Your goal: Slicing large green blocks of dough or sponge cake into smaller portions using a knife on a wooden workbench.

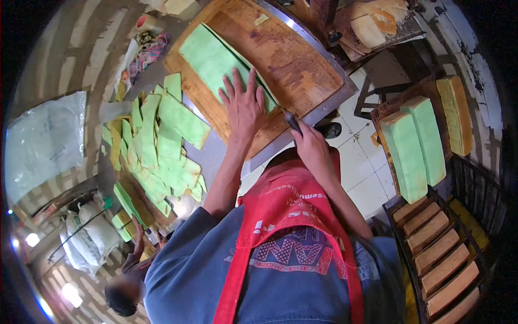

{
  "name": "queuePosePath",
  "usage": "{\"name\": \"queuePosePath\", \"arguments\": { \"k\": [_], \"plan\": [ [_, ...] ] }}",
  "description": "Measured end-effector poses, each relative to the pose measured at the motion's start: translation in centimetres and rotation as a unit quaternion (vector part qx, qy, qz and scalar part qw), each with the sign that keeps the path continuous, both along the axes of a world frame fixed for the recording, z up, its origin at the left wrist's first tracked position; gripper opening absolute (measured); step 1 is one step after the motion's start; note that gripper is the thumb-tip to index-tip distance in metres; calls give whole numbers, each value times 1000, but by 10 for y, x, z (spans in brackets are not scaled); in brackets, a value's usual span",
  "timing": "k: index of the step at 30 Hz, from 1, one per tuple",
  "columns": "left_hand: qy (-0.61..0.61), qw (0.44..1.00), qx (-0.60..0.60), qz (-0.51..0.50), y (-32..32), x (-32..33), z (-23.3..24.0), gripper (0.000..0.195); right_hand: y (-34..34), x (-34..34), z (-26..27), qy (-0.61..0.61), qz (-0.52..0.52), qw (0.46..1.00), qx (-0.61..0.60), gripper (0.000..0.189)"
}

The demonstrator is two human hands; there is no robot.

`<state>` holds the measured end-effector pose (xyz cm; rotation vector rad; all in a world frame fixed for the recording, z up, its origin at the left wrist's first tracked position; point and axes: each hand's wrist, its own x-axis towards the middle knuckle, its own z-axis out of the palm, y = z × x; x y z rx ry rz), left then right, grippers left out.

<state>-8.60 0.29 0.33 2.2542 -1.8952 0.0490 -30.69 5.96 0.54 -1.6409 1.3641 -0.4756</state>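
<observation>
A long pale-green bread loaf (214,52) lies on a rimmed wooden board (299,60) in front of me. My left hand (245,105) rests flat on its near end, palm down and fingers spread. A dark gap runs along the loaf's right side, with a thin strip (265,87) standing just off it. In my right hand (313,148) is the dark handle of a knife (293,122), at the loaf's near right corner. Most of the blade is hidden. Left of the board lies a heap of thin green bread trimmings (162,137).
At lower left a co-worker's hand (139,229) touches another green loaf (126,198). To my right are two green loaves (404,158), a yellowish loaf (455,115) and a rack of several brown loaves (439,253). A crumb-strewn board (398,38) stands at upper right.
</observation>
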Motion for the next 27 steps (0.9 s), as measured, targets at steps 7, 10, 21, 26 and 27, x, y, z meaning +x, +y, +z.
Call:
{"name": "queuePosePath", "arguments": {
  "k": [7, 10, 21, 26, 27],
  "plan": [
    [16, 1000, -4, -9, -6, -1, 0, 50, 34, -31, 12, 1, -13, 1000, 18, 34],
    [20, 1000, -4, -11, -7, 1, -1, 49, 16, -10, -6, 5, -9, 999, 49, 34],
    [24, 1000, -8, -10, -7, -1, 3, 49, 31, -25, -8, 8, 3, 1000, 11, 29],
    [14, 1000, -6, -8, -6, 0, -1, 49, -1, 10, -16, 2, 8, 999, 41, 28],
    [12, 1000, -6, -5, -8, 1, -2, 49, -2, 8, -17, 19, 18, 998, 50, 28]
  ]
}}
